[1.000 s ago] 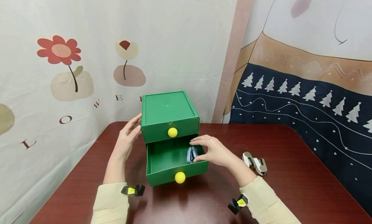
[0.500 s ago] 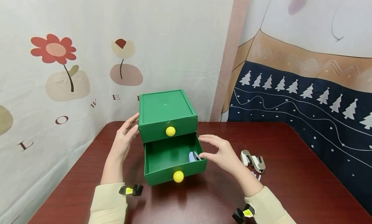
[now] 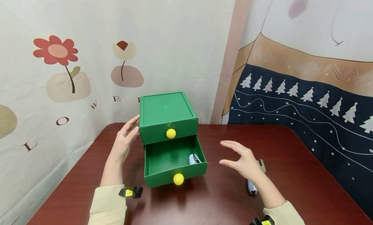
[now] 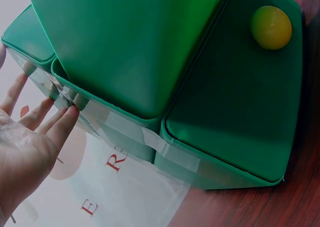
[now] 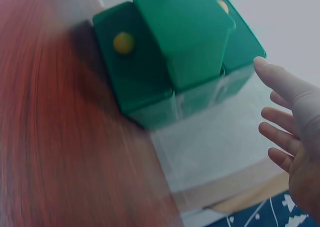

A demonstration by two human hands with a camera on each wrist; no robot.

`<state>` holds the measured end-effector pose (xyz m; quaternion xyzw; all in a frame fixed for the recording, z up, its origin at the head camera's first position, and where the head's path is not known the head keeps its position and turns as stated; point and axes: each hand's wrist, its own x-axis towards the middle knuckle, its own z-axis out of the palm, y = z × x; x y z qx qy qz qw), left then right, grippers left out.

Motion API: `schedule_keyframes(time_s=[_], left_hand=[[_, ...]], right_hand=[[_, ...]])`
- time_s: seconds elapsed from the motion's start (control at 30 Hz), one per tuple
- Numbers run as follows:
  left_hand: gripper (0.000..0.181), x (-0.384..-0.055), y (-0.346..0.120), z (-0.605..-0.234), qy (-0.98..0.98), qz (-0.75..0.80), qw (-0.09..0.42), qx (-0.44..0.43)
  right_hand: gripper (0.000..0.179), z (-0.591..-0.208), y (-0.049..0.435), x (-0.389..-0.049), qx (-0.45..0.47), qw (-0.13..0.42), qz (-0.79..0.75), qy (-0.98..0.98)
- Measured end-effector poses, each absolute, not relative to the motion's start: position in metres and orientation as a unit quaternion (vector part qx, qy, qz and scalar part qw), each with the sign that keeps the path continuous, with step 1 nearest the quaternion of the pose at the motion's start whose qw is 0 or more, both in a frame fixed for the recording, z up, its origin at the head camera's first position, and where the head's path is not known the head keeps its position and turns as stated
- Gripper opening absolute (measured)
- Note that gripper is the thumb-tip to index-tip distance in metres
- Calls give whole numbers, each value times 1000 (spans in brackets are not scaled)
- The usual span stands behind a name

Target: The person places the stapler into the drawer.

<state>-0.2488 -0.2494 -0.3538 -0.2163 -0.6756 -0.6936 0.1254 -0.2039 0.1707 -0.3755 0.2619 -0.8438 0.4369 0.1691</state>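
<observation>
My left hand [image 3: 123,140] rests with extended fingers against the left side of a green plastic drawer cabinet [image 3: 167,110]. In the left wrist view, its fingertips [image 4: 72,112] touch the cabinet's clear side. The middle drawer [image 3: 163,175], with a yellow round knob [image 3: 178,179], is pulled out. In that drawer's right front corner lies a small light-blue stapler [image 3: 193,159]. My right hand [image 3: 244,160] is in the air to the right of the drawer, thumb and fingers spread apart, holding nothing.
Partly hidden behind my right forearm, a grey-brown and white stapler-like thing [image 3: 261,165] and another light-blue stapler [image 3: 252,187] lie on the dark red table [image 3: 221,199]. A printed cloth [image 3: 180,40] hangs behind the table.
My right hand has let go of the light-blue stapler in the drawer and moved out to the right, over the table. My left hand has stayed on the cabinet's side.
</observation>
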Motion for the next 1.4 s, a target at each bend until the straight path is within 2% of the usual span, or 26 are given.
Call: schedule_keyframes(time_s=[0.33,1.03,1.27,1.4], left_hand=[[48,-250,-248,-355,-675,-695,124,-215],[48,-250,-249,-355,-668,-700,125,-219],[48,-249,-248,-355,-666,-702,127,-217],[48,-249,-248,-355,-666,-703,126,-216]], right_hand=[[63,-394,208,-208,228,184,387,-874],[69,-428,253,-228,183,141,355,-906],[70,-435,260,-236,172,143,315,-922],[72,-439,263,-237,161,122,307,-930]])
